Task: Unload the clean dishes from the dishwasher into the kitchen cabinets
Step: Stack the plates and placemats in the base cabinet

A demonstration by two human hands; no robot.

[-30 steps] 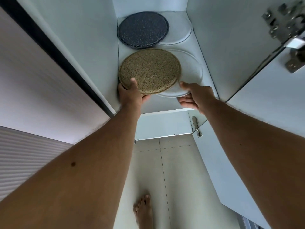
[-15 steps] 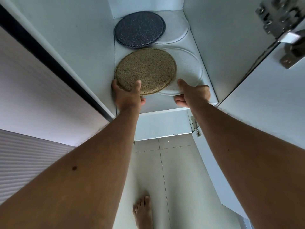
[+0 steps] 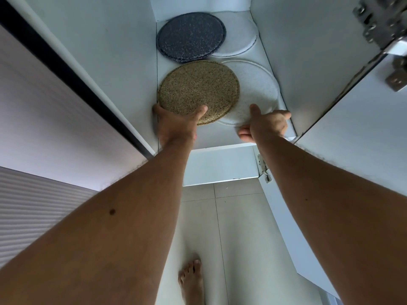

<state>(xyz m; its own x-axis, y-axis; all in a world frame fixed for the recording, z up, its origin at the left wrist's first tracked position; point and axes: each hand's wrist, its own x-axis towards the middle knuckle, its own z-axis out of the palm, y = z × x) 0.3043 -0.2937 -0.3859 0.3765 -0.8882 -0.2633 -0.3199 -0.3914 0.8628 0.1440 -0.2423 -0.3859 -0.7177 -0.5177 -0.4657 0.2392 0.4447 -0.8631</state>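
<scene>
Inside the open white cabinet, a speckled tan plate [image 3: 198, 91] overlaps a white plate [image 3: 257, 93] on the shelf [image 3: 218, 137]. My left hand [image 3: 176, 124] grips the tan plate's near edge, thumb on top. My right hand [image 3: 266, 125] holds the near rim of the white plate, thumb on its surface, fingers curled below the shelf edge. Behind them lie a dark blue speckled plate [image 3: 191, 36] and another white plate [image 3: 240, 38] partly under it.
The cabinet's left wall [image 3: 105, 51] and right wall [image 3: 308, 58] close in on the plates. The open door [image 3: 363, 133] with metal hinges [image 3: 383, 27] stands at the right. Tiled floor [image 3: 242, 238] and a bare foot [image 3: 191, 280] are below.
Both plates have slid deeper onto the shelf, and my hands moved forward with them. The tan plate now sits closer to the dark blue one.
</scene>
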